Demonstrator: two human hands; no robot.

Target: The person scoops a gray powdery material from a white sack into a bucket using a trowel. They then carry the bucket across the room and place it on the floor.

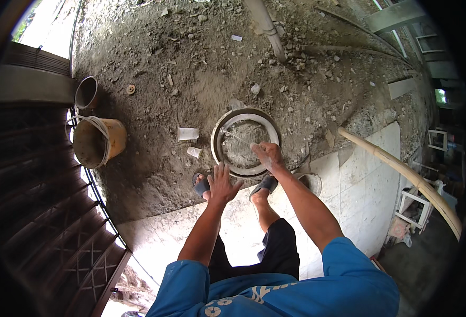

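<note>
A round ring [218, 150] with a dark outer rim and a pale grey inner band lies on the dirt in front of my feet. Rough grey soil fills the view through its middle. My right hand [269, 155] is closed around the end of a thin pale rod [236, 138], which reaches across the ring toward its far left side. Whether the rod's tip touches the ring I cannot tell. My left hand [223, 183] hovers by the ring's near left edge, fingers spread, holding nothing. Left of the ring lie a white cup [188, 133] and a smaller white cup [194, 152].
A yellowish bucket [118, 136] lies tipped at the left, near a round brown container [87, 93]. Slatted dark shutters [43, 201] border that side. A bamboo pole [396, 165] slants across the right. Pale slabs [359, 182] lie underfoot; a post [267, 29] stands ahead among rubble.
</note>
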